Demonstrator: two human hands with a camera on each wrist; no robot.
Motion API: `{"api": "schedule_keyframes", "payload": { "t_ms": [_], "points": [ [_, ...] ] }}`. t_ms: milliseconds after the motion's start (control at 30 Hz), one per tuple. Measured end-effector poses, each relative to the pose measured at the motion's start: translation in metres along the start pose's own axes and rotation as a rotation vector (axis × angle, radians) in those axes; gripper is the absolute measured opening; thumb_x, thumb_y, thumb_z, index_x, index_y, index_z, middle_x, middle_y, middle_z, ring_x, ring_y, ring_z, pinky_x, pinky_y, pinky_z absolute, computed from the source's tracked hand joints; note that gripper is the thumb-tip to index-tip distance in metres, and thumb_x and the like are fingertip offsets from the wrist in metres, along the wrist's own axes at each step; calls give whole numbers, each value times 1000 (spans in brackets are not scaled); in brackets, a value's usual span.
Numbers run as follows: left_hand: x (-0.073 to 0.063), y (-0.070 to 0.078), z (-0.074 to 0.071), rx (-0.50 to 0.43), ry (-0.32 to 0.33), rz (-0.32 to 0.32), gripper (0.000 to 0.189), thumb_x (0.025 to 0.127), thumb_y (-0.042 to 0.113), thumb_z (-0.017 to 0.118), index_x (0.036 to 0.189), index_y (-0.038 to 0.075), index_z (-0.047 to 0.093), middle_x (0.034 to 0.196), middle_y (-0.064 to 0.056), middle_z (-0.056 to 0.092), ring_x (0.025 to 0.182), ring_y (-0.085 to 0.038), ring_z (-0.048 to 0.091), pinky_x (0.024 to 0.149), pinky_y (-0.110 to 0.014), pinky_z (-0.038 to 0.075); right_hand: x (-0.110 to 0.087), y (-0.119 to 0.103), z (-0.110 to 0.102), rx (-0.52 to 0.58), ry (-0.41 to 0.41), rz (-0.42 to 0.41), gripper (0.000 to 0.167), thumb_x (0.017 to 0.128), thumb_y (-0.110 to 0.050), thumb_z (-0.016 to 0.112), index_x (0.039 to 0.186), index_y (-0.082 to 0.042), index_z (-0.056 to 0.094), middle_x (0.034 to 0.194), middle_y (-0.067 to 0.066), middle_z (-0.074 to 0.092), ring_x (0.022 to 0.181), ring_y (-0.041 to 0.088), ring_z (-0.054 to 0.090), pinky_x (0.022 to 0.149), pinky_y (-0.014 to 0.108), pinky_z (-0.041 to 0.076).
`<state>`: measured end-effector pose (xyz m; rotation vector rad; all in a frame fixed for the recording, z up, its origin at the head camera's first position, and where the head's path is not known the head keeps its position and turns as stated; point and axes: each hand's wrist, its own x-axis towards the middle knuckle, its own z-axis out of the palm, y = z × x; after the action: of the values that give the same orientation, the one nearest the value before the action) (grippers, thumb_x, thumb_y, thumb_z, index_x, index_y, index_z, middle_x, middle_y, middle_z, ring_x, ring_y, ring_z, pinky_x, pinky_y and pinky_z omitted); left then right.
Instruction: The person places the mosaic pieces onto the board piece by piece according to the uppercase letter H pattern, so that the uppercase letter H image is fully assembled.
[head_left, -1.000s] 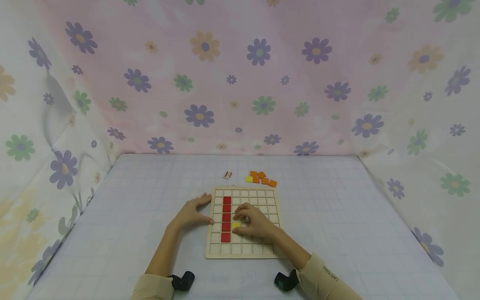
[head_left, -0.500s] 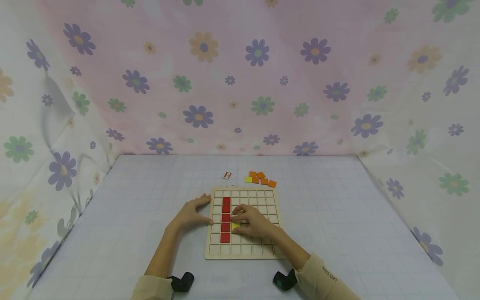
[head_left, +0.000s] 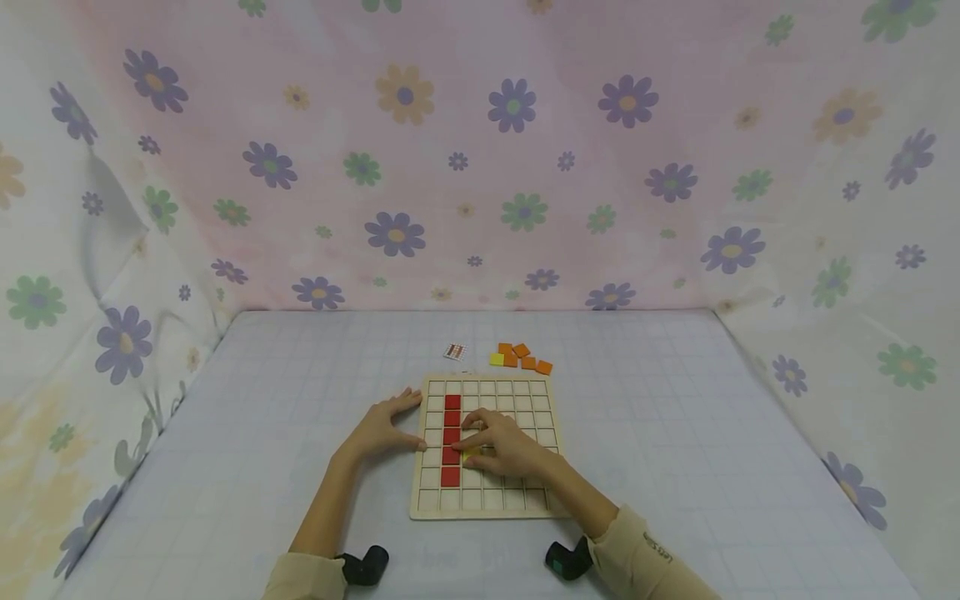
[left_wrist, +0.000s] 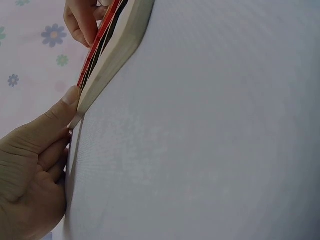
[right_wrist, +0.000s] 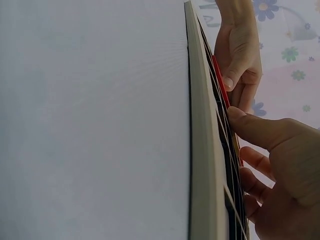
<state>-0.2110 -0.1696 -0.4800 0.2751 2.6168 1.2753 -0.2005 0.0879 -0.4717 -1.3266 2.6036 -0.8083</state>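
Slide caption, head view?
Left hand touching the board, right hand at a yellow tile beside five red tiles.

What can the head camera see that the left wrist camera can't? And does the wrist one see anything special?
Only the head view shows the orange squares, the loose yellow square beside them, the little patterned card and the sleeves.

Only the left wrist view shows the board's thick wooden side up close, plus tiny creases on the left hand.

Both show the two hands, some red squares, part of the board, the tabletop and the flowery cloth.
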Motion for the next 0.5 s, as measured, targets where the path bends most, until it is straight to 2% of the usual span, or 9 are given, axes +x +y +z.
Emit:
{"api": "schedule_keyframes", "payload": {
  "t_ms": [333, 500],
  "points": [
    [0, 2, 0, 19, -1, -12, 87, 63, 29, 87, 138, 9, 49, 148, -11, 37, 140, -36, 22, 113, -59, 10, 0, 0, -1, 42, 6, 12, 29, 85, -25, 70, 112, -15, 71, 119, 9, 55, 108, 24, 51, 90, 40, 43],
    [-1, 3, 1, 25, 5, -11, 87, 62, 29, 87, 137, 8, 49, 148, -11, 37, 140, -37, 23, 113, -59, 9, 1, 0, -2, 85, 2, 21, 38, 84, -26, 71, 118, -9, 67, 118, 8, 55, 104, 22, 52, 85, 31, 46]
  ]
}}
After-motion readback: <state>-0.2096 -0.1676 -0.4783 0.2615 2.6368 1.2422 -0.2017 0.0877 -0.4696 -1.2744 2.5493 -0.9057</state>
